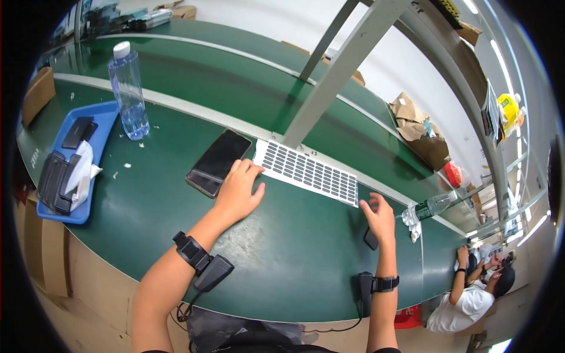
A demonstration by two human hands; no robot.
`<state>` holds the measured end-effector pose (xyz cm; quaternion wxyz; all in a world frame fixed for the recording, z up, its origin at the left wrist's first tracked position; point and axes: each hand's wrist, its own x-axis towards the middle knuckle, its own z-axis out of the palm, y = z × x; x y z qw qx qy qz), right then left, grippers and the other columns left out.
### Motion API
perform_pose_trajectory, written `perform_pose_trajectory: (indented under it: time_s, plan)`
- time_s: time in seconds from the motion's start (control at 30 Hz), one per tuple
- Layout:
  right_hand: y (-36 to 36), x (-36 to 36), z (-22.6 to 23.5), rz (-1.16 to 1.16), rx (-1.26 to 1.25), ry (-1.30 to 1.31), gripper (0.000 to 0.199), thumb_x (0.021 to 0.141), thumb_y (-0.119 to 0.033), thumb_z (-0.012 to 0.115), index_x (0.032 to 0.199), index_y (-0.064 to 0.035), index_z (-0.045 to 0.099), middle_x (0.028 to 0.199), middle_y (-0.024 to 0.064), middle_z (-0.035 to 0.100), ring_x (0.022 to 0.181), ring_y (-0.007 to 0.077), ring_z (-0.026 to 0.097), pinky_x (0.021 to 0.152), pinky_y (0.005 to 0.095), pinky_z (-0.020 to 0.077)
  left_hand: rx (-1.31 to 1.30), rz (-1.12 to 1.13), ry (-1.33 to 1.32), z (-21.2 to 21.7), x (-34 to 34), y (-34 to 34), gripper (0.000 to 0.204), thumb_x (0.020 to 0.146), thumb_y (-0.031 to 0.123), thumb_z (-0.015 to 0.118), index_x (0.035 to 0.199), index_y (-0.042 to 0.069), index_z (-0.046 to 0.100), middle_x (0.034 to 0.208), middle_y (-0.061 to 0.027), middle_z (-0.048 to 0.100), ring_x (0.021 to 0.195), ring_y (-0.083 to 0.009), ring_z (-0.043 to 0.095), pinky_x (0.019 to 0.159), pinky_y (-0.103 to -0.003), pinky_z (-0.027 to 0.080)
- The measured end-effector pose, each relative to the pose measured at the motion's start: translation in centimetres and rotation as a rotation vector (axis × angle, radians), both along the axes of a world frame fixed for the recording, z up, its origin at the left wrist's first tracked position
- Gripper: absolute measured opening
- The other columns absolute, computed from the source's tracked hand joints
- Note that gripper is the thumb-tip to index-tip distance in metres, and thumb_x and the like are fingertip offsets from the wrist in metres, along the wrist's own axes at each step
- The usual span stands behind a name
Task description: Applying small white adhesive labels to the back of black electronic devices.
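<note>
A white sheet [306,172] with rows of dark grey oval stickers lies flat on the green table [276,253], against the rail at its far side. My left hand [236,191] rests with fingers spread between the sheet's left end and a black smartphone [220,162]. Its fingertips are at the sheet's left edge and the phone's near right side; whether they touch either I cannot tell. Just off the sheet's right end is my right hand [381,219], fingers loosely curved and thumb apart, holding nothing. A small black object [371,239] lies partly hidden beside that hand.
At the left stand a blue tray [101,138] with a black case [56,183] and a clear bottle [129,97]. Another bottle [432,207] lies tilted at the right, near crumpled tissue [415,230]. A metal post [344,73] rises behind the sheet. A co-worker [471,300] sits at far right.
</note>
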<state>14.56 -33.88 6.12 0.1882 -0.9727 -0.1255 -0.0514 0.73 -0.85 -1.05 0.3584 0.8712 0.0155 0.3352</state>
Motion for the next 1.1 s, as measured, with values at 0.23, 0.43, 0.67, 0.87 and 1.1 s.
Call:
perform_pose_trajectory:
  time_s: [0.23, 0.43, 0.67, 0.87, 1.1]
  plan:
    - [-6.1, -2.3, -1.2, -0.269, -0.615, 0.104, 0.086, 0.074, -0.074, 0.052, 0.106, 0.0049, 0.059, 0.100, 0.0248, 0.065, 0.096, 0.0389, 0.064, 0.083, 0.0454, 0.0500, -0.050, -0.020, -0.038, 0.3, 0.7, -0.3, 0.018, 0.076, 0.004, 0.062, 0.093, 0.001, 0.058, 0.086, -0.0114, 0.056, 0.085, -0.0264, 0.057, 0.075, -0.035, 0.047]
    - [-4.0, -2.5, -0.9, 0.052, -0.185, 0.139, 0.065, 0.061, -0.037, 0.072, 0.111, 0.0017, 0.057, 0.104, 0.0196, 0.060, 0.095, 0.0350, 0.060, 0.083, 0.0401, 0.0495, -0.110, -0.031, -0.019, 0.7, 0.3, -0.3, 0.015, 0.076, 0.006, 0.063, 0.089, 0.001, 0.059, 0.085, -0.0110, 0.058, 0.085, -0.0283, 0.058, 0.075, -0.038, 0.048]
    - [0.3, -4.9, 0.1, 0.294, 0.197, 0.144, 0.043, 0.066, -0.009, 0.076, 0.103, 0.0015, 0.057, 0.087, 0.0064, 0.059, 0.084, 0.0162, 0.060, 0.078, 0.0261, 0.0480, -0.129, -0.147, -0.016, 1.5, -0.2, -1.1, 0.019, 0.077, 0.010, 0.067, 0.094, 0.002, 0.062, 0.085, -0.0086, 0.060, 0.073, -0.0201, 0.059, 0.066, -0.032, 0.048]
    - [5.5, -6.4, -3.0, 0.622, 0.913, 0.742, 0.021, 0.080, -0.001, 0.072, 0.099, 0.0006, 0.061, 0.093, 0.0023, 0.066, 0.087, 0.0100, 0.062, 0.081, 0.0250, 0.0493, -0.904, -0.715, 0.349, 2.2, -0.9, -6.9, 0.022, 0.085, 0.013, 0.068, 0.100, -0.002, 0.062, 0.088, -0.0054, 0.066, 0.076, -0.0061, 0.059, 0.061, -0.021, 0.047]
    - [5.6, -7.2, -3.4, 0.582, 0.933, 0.767, 0.018, 0.089, -0.010, 0.063, 0.103, 0.0013, 0.062, 0.093, 0.0032, 0.065, 0.085, 0.0084, 0.060, 0.077, 0.0236, 0.0482, -0.896, -0.671, 0.453, 2.3, -0.7, -5.6, 0.012, 0.090, 0.010, 0.064, 0.094, 0.000, 0.058, 0.084, -0.0009, 0.064, 0.074, -0.0047, 0.060, 0.063, -0.019, 0.048]
